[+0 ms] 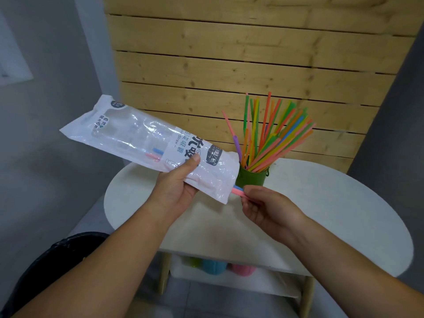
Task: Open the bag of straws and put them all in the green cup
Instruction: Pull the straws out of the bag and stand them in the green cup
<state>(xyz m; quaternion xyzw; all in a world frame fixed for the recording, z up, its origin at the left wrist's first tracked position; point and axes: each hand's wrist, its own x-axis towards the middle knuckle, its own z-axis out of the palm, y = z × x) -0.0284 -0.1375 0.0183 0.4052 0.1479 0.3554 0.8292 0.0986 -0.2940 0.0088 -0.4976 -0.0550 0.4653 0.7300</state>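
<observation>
The bag [146,138] is thin, soft and crinkly. It is up in the air over the white counter [321,203]. The left hand [176,187] grips it round the middle, thumb on top. A few pink and blue straws [237,191] poke out of its open end, just beside the green cup [251,176]. The right hand [268,210] pinches their tips with its fingers [254,191]. They look light, smooth and bendy, so a soft pinch and a straight pull should work. Many other straws [270,138] stand in the cup.

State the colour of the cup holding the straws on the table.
Green: the cup shows best in the head view.
</observation>
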